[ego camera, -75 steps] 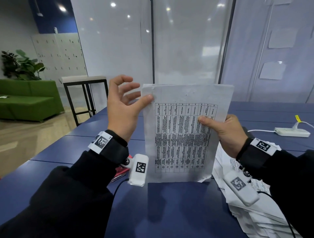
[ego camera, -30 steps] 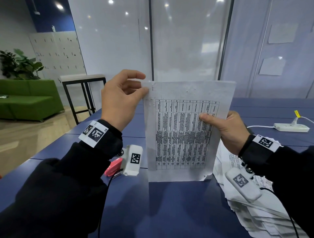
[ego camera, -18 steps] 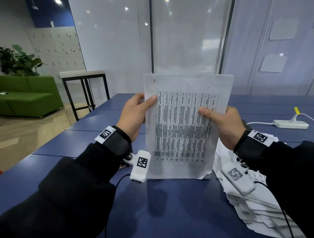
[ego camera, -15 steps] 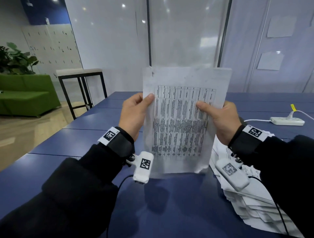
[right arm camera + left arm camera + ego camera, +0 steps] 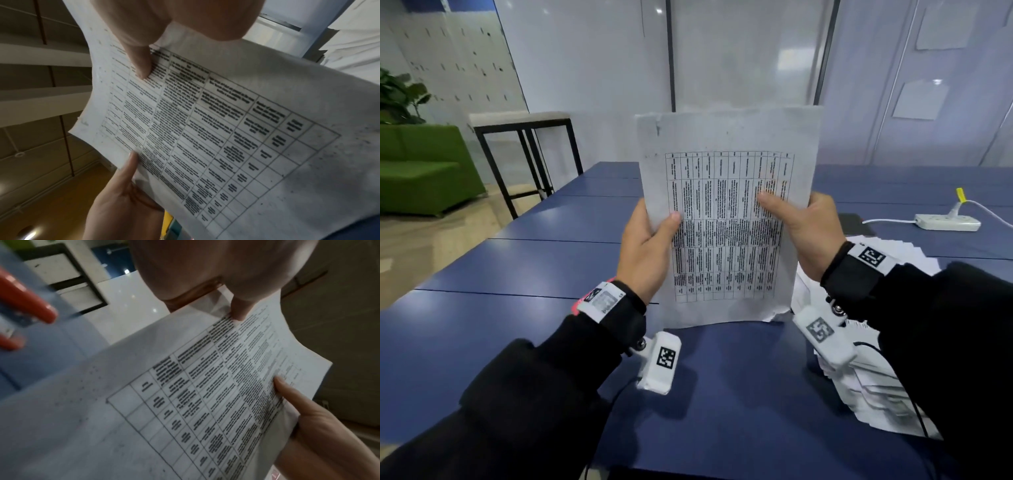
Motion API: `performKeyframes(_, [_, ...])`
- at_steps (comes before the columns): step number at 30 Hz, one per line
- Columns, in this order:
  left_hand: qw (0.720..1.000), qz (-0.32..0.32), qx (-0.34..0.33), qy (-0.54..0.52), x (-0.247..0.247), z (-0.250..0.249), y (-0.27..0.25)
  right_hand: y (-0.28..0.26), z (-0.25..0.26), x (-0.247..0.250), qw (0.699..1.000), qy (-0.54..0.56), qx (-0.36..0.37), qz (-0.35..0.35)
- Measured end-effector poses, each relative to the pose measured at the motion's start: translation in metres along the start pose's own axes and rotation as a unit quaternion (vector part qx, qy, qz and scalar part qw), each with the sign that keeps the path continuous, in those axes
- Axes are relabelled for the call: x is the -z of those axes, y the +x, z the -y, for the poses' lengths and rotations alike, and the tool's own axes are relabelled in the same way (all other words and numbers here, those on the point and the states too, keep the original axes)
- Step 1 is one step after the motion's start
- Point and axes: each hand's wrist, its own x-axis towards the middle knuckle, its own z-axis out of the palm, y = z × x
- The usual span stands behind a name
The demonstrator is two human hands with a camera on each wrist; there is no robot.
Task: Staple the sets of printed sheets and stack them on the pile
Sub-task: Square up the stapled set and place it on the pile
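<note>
Slippage is the likeliest trouble here: the set of sheets (image 5: 726, 219) stands upright, its bottom edge on or just above the blue table (image 5: 524, 260), and only two side pinches keep the pages squared. If either grip loosens before the staple goes in, I'd expect the pages to fan, and the lower right corner, already curled, would land crooked. The corner could crease further if the set is tapped down hard.

Nearest me, the left hand (image 5: 645, 251) pinches the left edge of the set about halfway up, thumb (image 5: 671, 219) flat on the printed face and the other fingers behind the paper, out of sight. The right hand (image 5: 810, 229) clamps the right edge at much the same height, its thumb (image 5: 767, 200) lying across the table of print, fingers hidden behind. So the paper runs between thumb and fingers on both sides, with most of the page bare above the grips.

Just right of the set, the pile (image 5: 873, 383) of loose papers spreads toward the table's near right edge. The red stapler (image 5: 24, 305) lies on the table to the left of the set, blurred in the left wrist view and hidden behind the wrist from above; reaching it would leave the set in one hand, which is where the fanning could begin. Farther back, near the right edge, sits a white power strip (image 5: 947, 222).
</note>
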Motion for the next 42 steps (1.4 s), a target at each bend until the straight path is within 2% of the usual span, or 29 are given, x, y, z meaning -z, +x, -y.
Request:
performKeyframes(3, [0.999, -0.001, 0.026, -0.027, -0.001, -0.002, -0.002, -0.001, -0.006, 0.005, 0.999, 0.005, -0.029, 0.021])
performKeyframes(5, [0.999, -0.02, 0.028, -0.017, 0.0, -0.002, 0.001, -0.004, -0.013, 0.012, 0.994, -0.023, -0.085, 0.066])
performKeyframes(6, [0.999, -0.034, 0.024, -0.01, 0.002, -0.002, 0.004, -0.008, -0.017, 0.015, 0.984, -0.057, -0.129, 0.106])
performKeyframes(9, [0.997, -0.079, 0.004, 0.022, 0.012, -0.008, 0.017, -0.023, -0.033, 0.025, 0.928, -0.174, -0.251, 0.216])
performKeyframes(11, [0.994, -0.105, -0.001, 0.043, 0.022, -0.011, 0.026, -0.029, -0.039, 0.03, 0.908, -0.178, -0.272, 0.265])
performKeyframes(13, [0.99, -0.129, 0.012, 0.047, 0.032, -0.014, 0.033, -0.031, -0.033, 0.033, 0.905, -0.133, -0.272, 0.298])
performKeyframes(16, [0.989, -0.145, 0.033, 0.02, 0.042, -0.014, 0.041, -0.034, -0.022, 0.031, 0.904, -0.116, -0.227, 0.343])
performKeyframes(19, [0.988, -0.144, 0.059, -0.011, 0.046, -0.014, 0.042, -0.035, -0.017, 0.026, 0.913, -0.128, -0.18, 0.344])
performKeyframes(27, [0.981, -0.146, 0.117, 0.044, 0.06, 0.008, 0.043, -0.025, -0.009, 0.028, 0.886, -0.208, -0.094, 0.403])
performKeyframes(30, [0.979, -0.142, 0.136, 0.048, 0.058, 0.016, 0.039, -0.028, -0.007, 0.033, 0.869, -0.275, -0.009, 0.411])
performKeyframes(33, [0.976, -0.133, 0.158, 0.063, 0.054, 0.021, 0.034, -0.033, -0.002, 0.036, 0.852, -0.337, 0.078, 0.393])
performKeyframes(35, [0.974, -0.137, 0.168, 0.066, 0.053, 0.024, 0.033, -0.035, 0.005, 0.034, 0.851, -0.348, 0.136, 0.37])
performKeyframes(39, [0.971, -0.151, 0.171, 0.064, 0.052, 0.028, 0.034, -0.039, 0.018, 0.032, 0.874, -0.316, 0.147, 0.338])
performKeyframes(42, [0.968, -0.165, 0.179, 0.059, 0.055, 0.027, 0.038, -0.04, 0.016, 0.032, 0.863, -0.324, 0.229, 0.312])
